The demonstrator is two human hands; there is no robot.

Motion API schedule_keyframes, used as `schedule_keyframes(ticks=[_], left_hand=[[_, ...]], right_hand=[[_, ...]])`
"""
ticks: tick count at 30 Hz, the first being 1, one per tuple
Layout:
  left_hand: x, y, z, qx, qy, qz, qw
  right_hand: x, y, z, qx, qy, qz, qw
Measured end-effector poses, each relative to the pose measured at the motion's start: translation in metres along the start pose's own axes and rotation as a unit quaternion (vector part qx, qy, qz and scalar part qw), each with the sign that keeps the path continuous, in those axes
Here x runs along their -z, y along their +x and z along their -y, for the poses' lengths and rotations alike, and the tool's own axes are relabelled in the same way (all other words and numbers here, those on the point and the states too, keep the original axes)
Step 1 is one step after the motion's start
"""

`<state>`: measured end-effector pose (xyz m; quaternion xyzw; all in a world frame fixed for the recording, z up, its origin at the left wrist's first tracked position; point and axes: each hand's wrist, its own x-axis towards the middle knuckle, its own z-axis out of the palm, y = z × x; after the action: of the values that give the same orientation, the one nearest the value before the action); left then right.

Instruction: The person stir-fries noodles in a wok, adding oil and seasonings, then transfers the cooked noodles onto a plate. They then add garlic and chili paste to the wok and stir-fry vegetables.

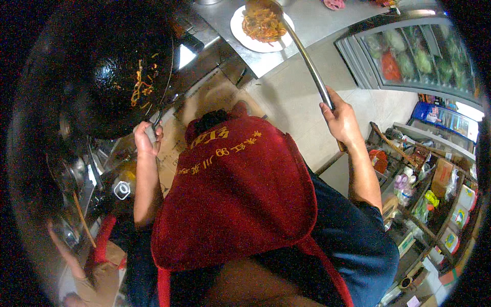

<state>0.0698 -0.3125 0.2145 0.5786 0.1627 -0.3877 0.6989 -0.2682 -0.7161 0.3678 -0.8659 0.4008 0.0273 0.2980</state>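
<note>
My left hand point(145, 141) grips the handle of a dark wok point(115, 115), with a pale cloth-like piece in the grasp. A few orange-brown shreds of food point(139, 86) cling to the wok's inner surface. In my right hand point(342, 119) is the long metal handle of a ladle point(310, 63). The ladle's bowl, partly cut off by the top edge, is over shredded stir-fried food point(262, 28) heaped on a white plate point(236, 28). Whether the bowl touches the food, I cannot tell. The plate rests on a stainless steel counter point(264, 63).
A glass-door refrigerator point(422, 57) with vegetables stands at the right. Below it, shelves point(425, 226) hold bags, produce and boxes. At lower left are a white-rimmed bottle point(122, 190), a thin wooden stick point(84, 218) and another person's arm point(65, 249). A pink cloth point(334, 4) lies on the counter.
</note>
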Motion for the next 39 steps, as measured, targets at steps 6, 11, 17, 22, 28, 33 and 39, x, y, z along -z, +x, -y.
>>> schedule_keyframes(ticks=[6,11,17,22,28,33,39], left_hand=[[-0.008,-0.004,-0.001,-0.010,-0.027,-0.007,1.000],[0.004,0.007,0.006,-0.013,-0.038,-0.007,0.999],[-0.004,0.004,0.003,-0.024,-0.042,-0.025,0.999],[-0.010,-0.001,-0.001,0.003,-0.035,-0.029,0.999],[-0.012,-0.001,0.002,-0.022,-0.058,-0.012,0.998],[-0.004,0.010,0.009,-0.051,-0.049,0.043,0.997],[0.001,0.016,0.011,-0.037,-0.074,-0.001,0.997]], right_hand=[[-0.006,-0.003,0.001,0.044,-0.066,-0.063,0.995],[-0.017,-0.003,-0.014,0.066,-0.114,-0.121,0.984],[-0.026,-0.012,-0.011,0.024,-0.050,-0.118,0.991],[-0.022,-0.012,-0.005,-0.077,0.280,-0.012,0.957],[0.004,-0.024,0.038,-0.038,0.604,0.160,0.780],[-0.041,0.014,0.091,0.040,0.545,0.401,0.735],[-0.164,0.081,0.172,0.300,0.176,0.297,0.889]])
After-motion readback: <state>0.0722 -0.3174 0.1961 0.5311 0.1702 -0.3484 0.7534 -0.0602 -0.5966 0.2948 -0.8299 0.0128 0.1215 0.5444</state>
